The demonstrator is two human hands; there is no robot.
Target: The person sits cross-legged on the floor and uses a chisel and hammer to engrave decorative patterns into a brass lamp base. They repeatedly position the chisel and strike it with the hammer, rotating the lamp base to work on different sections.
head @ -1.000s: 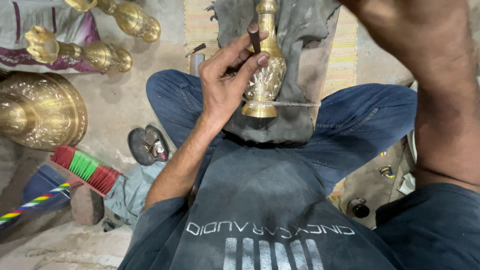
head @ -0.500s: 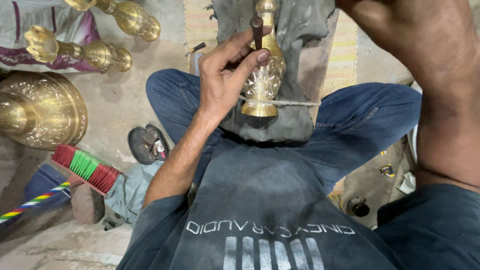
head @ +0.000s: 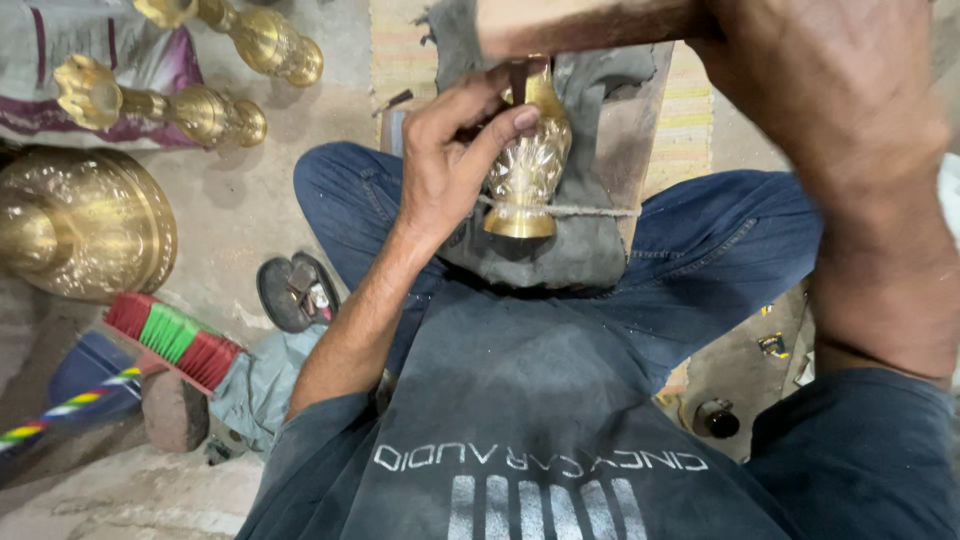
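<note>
A small brass vase-shaped piece (head: 530, 165) lies on a dark grey cloth-covered block (head: 590, 255) between my crossed legs, tied down by a thin string (head: 590, 210). My left hand (head: 450, 170) pinches a short dark punch (head: 518, 80) upright against the vase's upper body, with the thumb resting on the brass. My right hand (head: 830, 100) is raised close to the camera at the upper right. A blurred brown stick-like tool (head: 580, 25) reaches from it leftward, above the punch. Its fingers are hidden.
A large brass vessel (head: 80, 225) stands at the left, with two brass stands (head: 200, 110) behind it. A brush with red and green bristles (head: 175, 340) and a dark sandal (head: 295, 290) lie by my left knee. A small dark bottle (head: 715, 418) sits at the right.
My right hand has swung left and the brown stick now shows across the top, above the punch. My left hand has kept the punch on the vase.
</note>
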